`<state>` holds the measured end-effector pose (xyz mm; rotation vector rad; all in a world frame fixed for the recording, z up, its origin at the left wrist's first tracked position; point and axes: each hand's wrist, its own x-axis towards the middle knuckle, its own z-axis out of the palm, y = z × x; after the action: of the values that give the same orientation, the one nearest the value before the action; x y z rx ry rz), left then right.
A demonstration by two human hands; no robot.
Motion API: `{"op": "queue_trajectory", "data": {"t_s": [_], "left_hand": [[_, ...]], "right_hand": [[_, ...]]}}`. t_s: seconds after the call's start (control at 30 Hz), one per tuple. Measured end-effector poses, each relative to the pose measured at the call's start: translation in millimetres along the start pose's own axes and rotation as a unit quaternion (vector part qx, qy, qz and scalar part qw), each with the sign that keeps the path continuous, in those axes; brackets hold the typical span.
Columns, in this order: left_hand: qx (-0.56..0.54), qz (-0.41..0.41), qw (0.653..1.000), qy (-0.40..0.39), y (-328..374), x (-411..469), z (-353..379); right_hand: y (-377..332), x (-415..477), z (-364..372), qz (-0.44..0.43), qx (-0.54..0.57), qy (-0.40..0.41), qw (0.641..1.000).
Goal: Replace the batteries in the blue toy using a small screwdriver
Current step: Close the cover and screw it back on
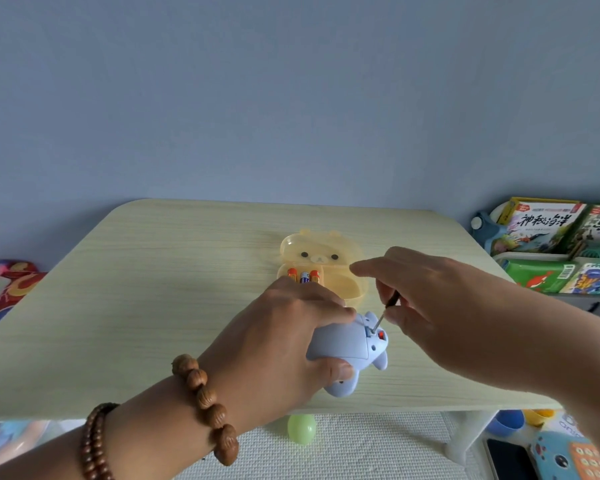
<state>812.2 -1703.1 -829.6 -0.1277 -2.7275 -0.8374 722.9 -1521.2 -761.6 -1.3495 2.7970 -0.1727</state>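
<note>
The blue toy (352, 344) lies belly-up near the front edge of the pale wooden table (153, 289). My left hand (288, 341) grips it from the left, thumb under it and fingers over its top. My right hand (430, 303) pinches a small screwdriver (383, 315) whose thin shaft slants down, its tip resting on the toy's underside beside a small red part. Behind the toy stands an open yellow bear-shaped box (326, 268) with three batteries (303, 276) in its lower half, partly hidden by my left hand.
Picture books and boxes (555, 244) fill a rack at the right. A green plastic egg (302, 429) lies on the white mat below the table's front edge. Toys (565, 452) sit on the floor at lower right, and colourful fabric (4, 289) is at the left.
</note>
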Motion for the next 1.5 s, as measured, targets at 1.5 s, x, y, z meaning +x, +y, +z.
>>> {"op": "queue_trajectory", "data": {"t_s": [1.5], "left_hand": [[-0.009,-0.007,1.000,-0.009,-2.6,1.4,-1.2]], "right_hand": [[-0.8,-0.4,5.7,-0.063,0.048,0.031,0.996]]}}
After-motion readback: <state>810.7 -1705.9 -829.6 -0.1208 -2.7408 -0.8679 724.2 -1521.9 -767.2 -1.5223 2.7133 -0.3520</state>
